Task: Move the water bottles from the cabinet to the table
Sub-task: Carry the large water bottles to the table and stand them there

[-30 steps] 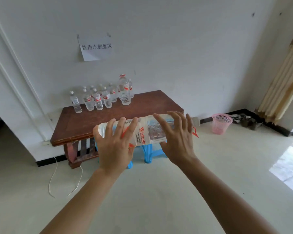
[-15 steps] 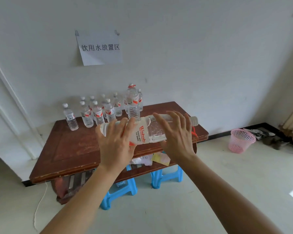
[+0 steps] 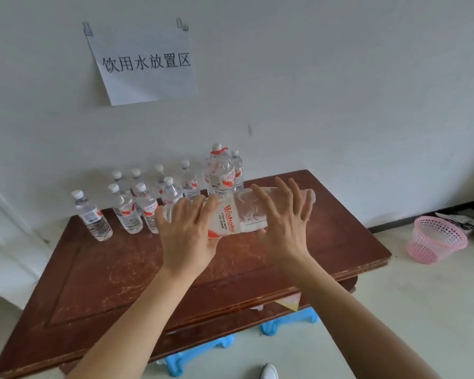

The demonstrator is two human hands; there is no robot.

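Carried thing: a large clear plastic water bottle (image 3: 238,212) with a white-and-red label lies on its side in the air, cap end to the right.
Place: it hangs over the far middle of the dark brown wooden table (image 3: 107,283), just in front of the bottles already standing there.
Left hand (image 3: 186,233): clasped on the base end and label, with the fingers curled over the top.
Right hand (image 3: 282,228): clasped on the shoulder end, fingers splayed over the near side and the thumb hidden.
Weight: it looks full, so probably heavy, which suits a two-handed hold.
Walls: the thin plastic likely dents under a hard squeeze.
Surface: smooth and rounded, so it may slip; the label band should give better purchase.
Best hold: one hand under the base and one at the shoulder, tipping it upright before release.
Neighbours: a row of small clear water bottles (image 3: 137,209) stands at the far left, and a tall upright water bottle (image 3: 220,170) just behind.
Risk: a swing of the base could topple the small ones.
Free spot: the bare wood to the right looks safest.
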